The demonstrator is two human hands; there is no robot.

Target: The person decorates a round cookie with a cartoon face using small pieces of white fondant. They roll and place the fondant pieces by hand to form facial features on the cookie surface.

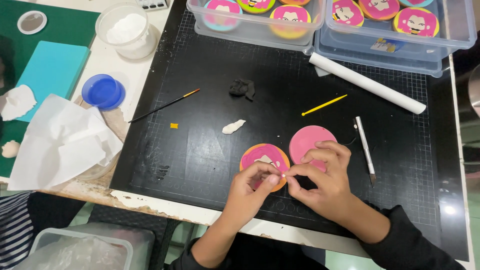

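Both hands, left (248, 186) and right (322, 177), pinch a tiny white bit (283, 175) over the orange disc (264, 161); bins (250, 24) at 12 o'clock hold decorated discs (290, 15).

Open black mat (200, 150) left of the hands, only a white clay scrap (233, 126) and orange bit (173, 125) dotting it. Right side's tighter: craft knife (365, 147) lies close, white roll (367, 83) and stacked tubs (395, 45) wall off the back.

- Paintbrush (164, 105): lies slanted across left edge of black cutting mat (210, 165).
- Blue lid (103, 91): beside tub of white powder (127, 30).
- White roll (366, 83): in front of clear boxes (452, 37).
- Craft knife (365, 148): right of centre.
- Yellow stick (324, 105): mid-mat.
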